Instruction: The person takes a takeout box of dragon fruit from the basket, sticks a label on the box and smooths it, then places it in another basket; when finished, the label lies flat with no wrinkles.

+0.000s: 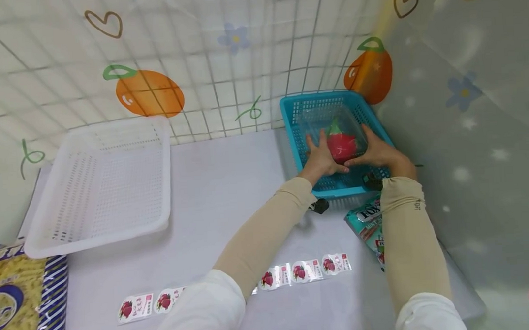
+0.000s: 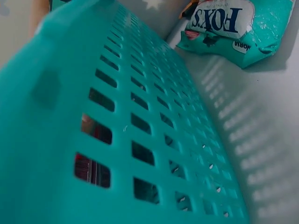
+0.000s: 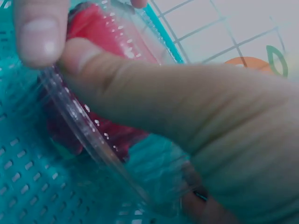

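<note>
Head view: your left hand and right hand grip clear box inside blue basket; seemingly pressing it closed, next likely calls for even pressure both sides.

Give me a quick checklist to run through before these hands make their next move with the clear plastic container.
1. Both hands on the container: ok; left hand and right hand touch the clear plastic container from either side.
2. Red fruit inside it: ok, seen through the plastic.
3. Container rim fully closed: cannot tell; the hands cover part of it.
4. Container within the outline of the blue-green basket: ok in the head view.
5. Whole row of fruit-print stickers visible: not ok; the left white sleeve hides its middle.
6. Fox's mint packet outside the basket: ok.
</note>
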Available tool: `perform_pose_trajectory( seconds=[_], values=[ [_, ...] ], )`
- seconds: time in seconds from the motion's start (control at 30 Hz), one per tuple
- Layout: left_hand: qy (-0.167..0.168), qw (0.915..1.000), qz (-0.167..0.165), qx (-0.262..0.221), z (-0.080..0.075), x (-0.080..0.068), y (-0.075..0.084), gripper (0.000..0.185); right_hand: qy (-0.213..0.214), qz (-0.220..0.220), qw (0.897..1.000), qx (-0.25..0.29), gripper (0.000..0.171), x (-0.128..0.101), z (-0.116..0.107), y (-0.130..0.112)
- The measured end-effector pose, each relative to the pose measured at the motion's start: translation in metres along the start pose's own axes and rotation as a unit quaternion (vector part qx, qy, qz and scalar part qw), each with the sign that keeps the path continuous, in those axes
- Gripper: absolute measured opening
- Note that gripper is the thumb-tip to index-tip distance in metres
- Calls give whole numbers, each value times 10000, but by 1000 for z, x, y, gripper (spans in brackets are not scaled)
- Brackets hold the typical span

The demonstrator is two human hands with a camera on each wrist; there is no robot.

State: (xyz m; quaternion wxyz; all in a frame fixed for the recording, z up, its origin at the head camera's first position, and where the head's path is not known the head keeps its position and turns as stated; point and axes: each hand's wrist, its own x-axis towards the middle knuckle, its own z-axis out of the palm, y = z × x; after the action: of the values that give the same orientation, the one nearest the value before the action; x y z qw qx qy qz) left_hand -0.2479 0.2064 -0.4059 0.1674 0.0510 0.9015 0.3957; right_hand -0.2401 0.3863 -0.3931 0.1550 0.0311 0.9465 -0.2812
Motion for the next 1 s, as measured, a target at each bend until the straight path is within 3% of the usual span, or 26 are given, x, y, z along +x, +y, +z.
perform_pose_trajectory(
  seconds=[0.23, 0.77, 1.0],
  values=[
    [-23, 9997, -198, 107, 3, 3, -3, 125, -18, -26, 10000, 75, 125, 4, 7, 2],
    [-4, 9999, 79, 93, -3, 7, -4, 113, -22, -186, 9997, 128, 129, 11, 7, 4],
    [22, 9999, 139, 79, -2, 6, -5, 113, -47, -401, 9990, 215, 123, 7, 8, 7]
  ],
)
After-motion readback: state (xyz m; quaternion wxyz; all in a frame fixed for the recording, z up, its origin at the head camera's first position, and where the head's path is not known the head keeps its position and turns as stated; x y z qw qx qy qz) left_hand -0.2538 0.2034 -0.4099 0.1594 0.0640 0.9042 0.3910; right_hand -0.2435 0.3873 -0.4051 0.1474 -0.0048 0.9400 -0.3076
